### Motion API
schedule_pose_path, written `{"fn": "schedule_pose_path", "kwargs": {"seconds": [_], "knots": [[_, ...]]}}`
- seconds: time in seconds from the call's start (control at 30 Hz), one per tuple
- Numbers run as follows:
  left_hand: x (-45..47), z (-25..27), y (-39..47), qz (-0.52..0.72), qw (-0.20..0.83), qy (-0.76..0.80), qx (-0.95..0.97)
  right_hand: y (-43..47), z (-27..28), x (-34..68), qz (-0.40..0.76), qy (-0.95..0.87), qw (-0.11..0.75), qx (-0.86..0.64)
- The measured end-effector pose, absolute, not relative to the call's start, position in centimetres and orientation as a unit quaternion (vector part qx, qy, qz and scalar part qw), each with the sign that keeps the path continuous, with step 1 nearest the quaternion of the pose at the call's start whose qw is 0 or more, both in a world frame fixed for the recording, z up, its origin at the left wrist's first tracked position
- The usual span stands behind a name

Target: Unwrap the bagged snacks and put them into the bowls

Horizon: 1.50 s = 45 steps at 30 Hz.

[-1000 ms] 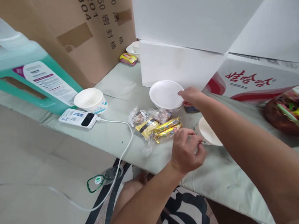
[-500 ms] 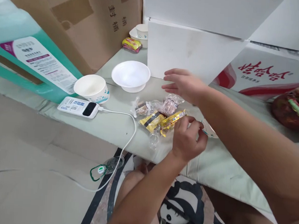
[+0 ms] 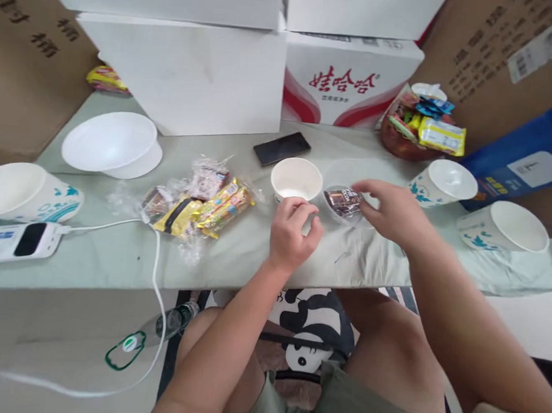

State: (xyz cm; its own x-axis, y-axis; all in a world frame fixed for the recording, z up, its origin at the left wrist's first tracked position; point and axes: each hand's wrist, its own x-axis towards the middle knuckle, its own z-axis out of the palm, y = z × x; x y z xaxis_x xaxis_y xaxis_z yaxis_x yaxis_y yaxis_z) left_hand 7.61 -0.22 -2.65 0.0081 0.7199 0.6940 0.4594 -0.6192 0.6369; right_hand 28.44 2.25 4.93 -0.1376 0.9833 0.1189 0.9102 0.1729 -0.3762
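My right hand (image 3: 390, 213) has thumb and index finger pinched at the right end of a brown snack packet (image 3: 339, 200). That packet lies in a clear plastic bowl (image 3: 350, 220). My left hand (image 3: 295, 232) is in front of a white paper bowl (image 3: 297, 173), its fingers loosely curled and the thumb apart, nothing visible between them. Its fingertips overlap the bowl's front rim; whether they touch cannot be told. Left of it lies a pile of wrapped snacks: a yellow packet with a dark stripe (image 3: 179, 216), a gold packet (image 3: 224, 206) and a pinkish one in clear wrap (image 3: 208, 177).
A black phone (image 3: 282, 149) lies behind the paper bowl. White bowls (image 3: 109, 143) and a cabled power bank (image 3: 19, 244) stand left. Rightward are a brown basket of snacks (image 3: 404, 142), paper cups (image 3: 443, 185) and a blue bottle (image 3: 526, 162). White boxes (image 3: 209, 78) line the back.
The view has turned right. My right hand has moved right, from above the snack pile to the brown packet. My left hand has shifted from beside the gold packet to the paper bowl.
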Motion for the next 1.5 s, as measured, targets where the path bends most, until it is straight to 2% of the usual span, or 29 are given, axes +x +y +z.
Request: {"fn": "schedule_pose_path", "kwargs": {"seconds": [0.13, 0.17, 0.23, 0.33, 0.43, 0.53, 0.6, 0.67, 0.73, 0.83, 1.07, 1.23, 1.33, 1.4, 1.5], "knots": [[8.8, -3.1, 0.3, 0.543, 0.070, 0.418, 0.725, 6.3, 4.8, 28.2, 0.136, -0.831, -0.095, -0.531], [8.9, -3.2, 0.5, 0.539, 0.060, 0.417, 0.729, 7.0, 4.7, 28.1, 0.132, -0.834, -0.132, -0.519], [9.1, -3.4, 0.8, 0.536, 0.051, 0.416, 0.733, 7.8, 4.7, 28.2, 0.105, -0.837, -0.155, -0.515], [9.0, -3.8, 1.2, 0.542, 0.052, 0.421, 0.725, 7.5, 5.7, 29.2, 0.072, -0.838, -0.078, -0.535], [8.8, -3.9, 1.4, 0.552, 0.059, 0.422, 0.717, 5.2, 7.4, 30.4, 0.123, -0.803, 0.137, -0.566], [8.7, -3.5, 1.1, 0.578, 0.124, 0.394, 0.704, 1.4, 7.5, 30.1, 0.328, -0.659, 0.421, -0.531], [8.9, -3.1, 0.5, 0.590, 0.245, 0.357, 0.681, -1.4, 6.2, 28.8, 0.498, -0.516, 0.524, -0.461], [9.1, -2.7, -0.3, 0.570, 0.414, 0.309, 0.639, -3.6, 4.1, 27.1, 0.601, -0.411, 0.546, -0.414], [9.1, -2.5, -1.3, 0.520, 0.572, 0.264, 0.577, -5.0, 1.9, 25.6, 0.633, -0.359, 0.559, -0.397], [8.7, -3.1, -2.7, 0.451, 0.690, 0.245, 0.510, -5.9, -0.3, 24.2, 0.626, -0.337, 0.576, -0.404], [6.1, -3.9, -3.8, 0.420, 0.652, 0.255, 0.577, -5.9, -1.9, 22.9, 0.634, -0.285, 0.558, -0.452], [5.7, -3.7, -3.5, 0.387, 0.535, 0.285, 0.695, -5.7, -2.3, 21.9, 0.651, -0.263, 0.546, -0.457], [5.9, -3.9, -3.0, 0.408, 0.497, 0.316, 0.697, -5.7, -2.0, 22.6, 0.649, -0.304, 0.514, -0.470], [5.9, -3.9, -2.6, 0.448, 0.482, 0.340, 0.672, -5.6, -1.6, 24.1, 0.594, -0.397, 0.487, -0.503], [5.5, -3.8, -1.9, 0.495, 0.457, 0.388, 0.629, -5.1, -1.1, 28.1, 0.347, -0.515, 0.482, -0.618]]}}
